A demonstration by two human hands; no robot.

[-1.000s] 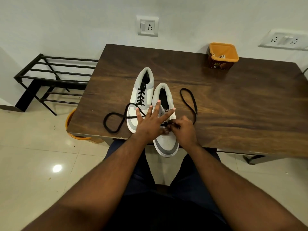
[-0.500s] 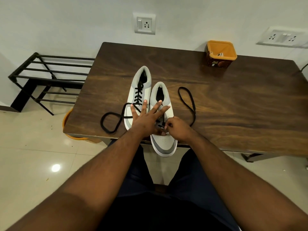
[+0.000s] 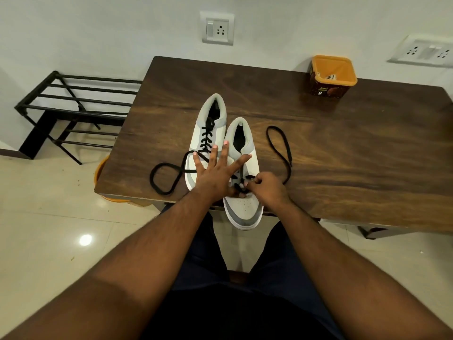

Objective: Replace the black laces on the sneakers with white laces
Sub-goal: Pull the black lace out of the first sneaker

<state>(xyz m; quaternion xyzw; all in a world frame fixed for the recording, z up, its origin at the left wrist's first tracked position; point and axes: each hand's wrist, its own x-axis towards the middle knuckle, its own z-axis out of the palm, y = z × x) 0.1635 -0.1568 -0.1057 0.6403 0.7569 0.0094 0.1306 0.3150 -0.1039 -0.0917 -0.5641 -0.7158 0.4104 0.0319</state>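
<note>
black lace [image 3: 280, 146] of the right-hand sneaker [image 3: 242, 173] at frame centre is nearly out: only the lowest crossings near the toe are threaded, rest trails loose on the wooden table [image 3: 343, 148] to the right. vs 1 s ago, the right hand [image 3: 266, 190] has slid a bit toward the toe and now pinches the lace at the bottom eyelets w/ curled fingers. left hand [image 3: 215, 173] is flat, fingers spread straight, pressing across both shoes as before. left-hand sneaker [image 3: 208, 133] keeps most of its lacing, w/ one loop [image 3: 166, 177] spilling left. means removal on shoe 1 is prob almost done; shoe 2 and all white lacing remain. orange tub [image 3: 332, 74] upper right holds smth pale, maybe the white laces, can't tell.
</note>
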